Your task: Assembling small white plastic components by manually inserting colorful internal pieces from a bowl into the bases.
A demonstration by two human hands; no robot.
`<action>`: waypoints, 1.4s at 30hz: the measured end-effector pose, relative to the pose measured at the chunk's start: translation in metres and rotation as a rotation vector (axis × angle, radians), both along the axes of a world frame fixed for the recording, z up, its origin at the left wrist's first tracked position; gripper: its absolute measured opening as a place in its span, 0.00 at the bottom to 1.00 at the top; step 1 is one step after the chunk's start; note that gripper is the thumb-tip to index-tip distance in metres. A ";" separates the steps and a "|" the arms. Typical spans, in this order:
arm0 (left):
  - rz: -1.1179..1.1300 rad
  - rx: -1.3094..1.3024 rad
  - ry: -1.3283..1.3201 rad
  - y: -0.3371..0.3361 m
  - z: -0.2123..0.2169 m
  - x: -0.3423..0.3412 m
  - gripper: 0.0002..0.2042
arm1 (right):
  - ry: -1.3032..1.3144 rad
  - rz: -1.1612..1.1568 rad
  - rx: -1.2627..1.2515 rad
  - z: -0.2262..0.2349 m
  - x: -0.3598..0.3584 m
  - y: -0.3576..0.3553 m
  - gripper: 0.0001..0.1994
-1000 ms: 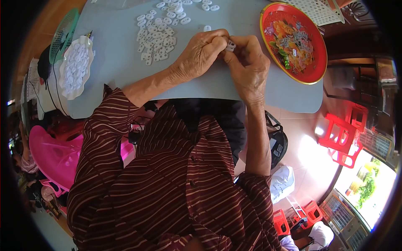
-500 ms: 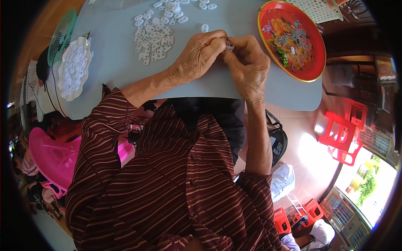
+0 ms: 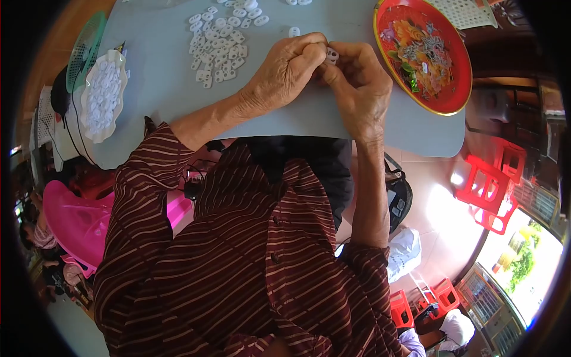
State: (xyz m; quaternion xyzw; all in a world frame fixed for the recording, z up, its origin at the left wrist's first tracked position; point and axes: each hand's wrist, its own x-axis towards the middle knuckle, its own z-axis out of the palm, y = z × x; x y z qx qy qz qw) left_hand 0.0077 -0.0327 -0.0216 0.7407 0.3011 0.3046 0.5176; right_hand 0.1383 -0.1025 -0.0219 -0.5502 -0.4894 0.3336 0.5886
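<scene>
Both my hands meet above the near part of the table. Between the fingers of my right hand (image 3: 360,89) is a small white plastic piece with two dark holes (image 3: 332,56), pinched by thumb and forefinger. My left hand (image 3: 288,68) is closed, its fingertips pressed together at the left side of that piece; what they grip there is hidden. A spread of similar white two-holed pieces (image 3: 219,50) lies left of my hands. One lone white piece (image 3: 294,31) rests just beyond them.
A red round tray (image 3: 461,89) with small metal bits stands on the right of the grey table (image 3: 160,59). At the left is a scalloped white dish (image 3: 121,98) of white pieces beside a green mesh basket (image 3: 77,59). A pink chair (image 3: 71,220) and red stools (image 3: 485,184) stand around.
Both hands have shifted slightly, the right one turning a little, and the two-holed piece shows more clearly between the fingers. The whole view has moved slightly.
</scene>
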 end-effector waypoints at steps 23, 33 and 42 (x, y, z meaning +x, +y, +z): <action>0.019 -0.045 -0.139 -0.007 0.000 0.003 0.15 | -0.146 -0.025 0.073 0.000 -0.001 -0.003 0.08; 0.005 -0.222 -0.149 -0.007 0.008 0.003 0.15 | 0.037 -0.012 0.060 0.001 -0.001 -0.002 0.07; 0.024 -0.092 -0.228 -0.007 -0.007 0.005 0.12 | 0.112 0.023 0.033 0.005 0.004 -0.002 0.06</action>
